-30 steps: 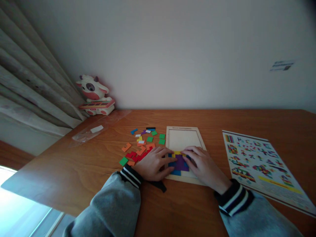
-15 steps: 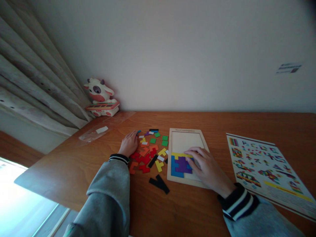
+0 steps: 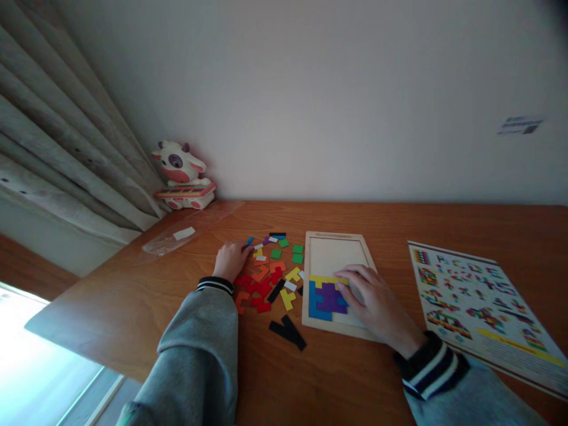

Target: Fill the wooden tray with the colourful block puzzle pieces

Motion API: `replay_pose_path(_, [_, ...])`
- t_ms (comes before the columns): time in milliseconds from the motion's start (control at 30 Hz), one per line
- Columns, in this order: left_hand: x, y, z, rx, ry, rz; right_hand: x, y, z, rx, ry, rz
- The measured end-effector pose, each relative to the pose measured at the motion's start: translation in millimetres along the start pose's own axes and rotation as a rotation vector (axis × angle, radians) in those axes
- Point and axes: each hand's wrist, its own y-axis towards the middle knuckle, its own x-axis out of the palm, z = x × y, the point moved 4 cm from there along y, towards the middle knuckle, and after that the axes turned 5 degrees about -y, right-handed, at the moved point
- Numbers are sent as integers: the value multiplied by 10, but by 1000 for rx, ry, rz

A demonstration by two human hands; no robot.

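My left hand [image 3: 231, 261] is at the left edge of a loose pile of coloured puzzle pieces. Its bent fingers and thumb close on a small blue puzzle piece [image 3: 250, 241], partly hidden by the fingertips. Over the wooden puzzle board [image 3: 341, 248] rests my right hand [image 3: 370, 299], fingers stretched out and thumb apart, holding nothing that I can see. Its fingertips touch or nearly touch a yellow piece [image 3: 323, 279] in the board. Below that, a purple piece [image 3: 332, 297] and a blue piece [image 3: 318, 316] lie fitted together. My right hand hides the board's lower right part.
Loose red pieces [image 3: 261, 287], green pieces [image 3: 297, 254] and black strips [image 3: 288, 332] lie left of the board. A printed pattern sheet [image 3: 483, 313] lies at right. A clear plastic bag [image 3: 164, 245] and a toy cow with a keyboard [image 3: 184, 177] are at back left.
My left hand has drawn slightly toward me, its fingers curling more, and the small blue piece has shifted with it. My right hand stays in place on the board.
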Motion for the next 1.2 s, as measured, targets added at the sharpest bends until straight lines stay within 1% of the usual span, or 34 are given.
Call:
replay_pose_path(100, [-8, 7, 8, -32, -9, 20, 5, -4, 9, 6, 2, 6])
replay_pose_path(233, [-19, 1, 25, -41, -43, 45, -2, -13, 36, 27, 12, 39])
replay_pose_path(333, [-7, 0, 39, -11, -66, 49, -11, -13, 57, 41, 21, 58])
replay_pose_path(433, [20, 12, 58, 66, -74, 54, -7, -11, 77, 54, 36, 50])
replay_pose_path(500, [43, 21, 54, 94, -73, 41, 1, -12, 88, 55, 42, 42])
replay_pose_path(700, [53, 16, 6, 38, -58, 31, 22, -26, 114, 46, 46, 43])
replay_pose_path(1033, [39, -4, 29, 84, -111, 72, 56, -39, 148, 50, 51, 30])
replay_pose_path(1133, [4, -32, 134, 130, -159, 102, 36, -33, 132, 48, 53, 47])
replay_pose_path(1200, [-33, -89, 314, 196, -241, 133, 15, -26, 114, 49, 60, 63])
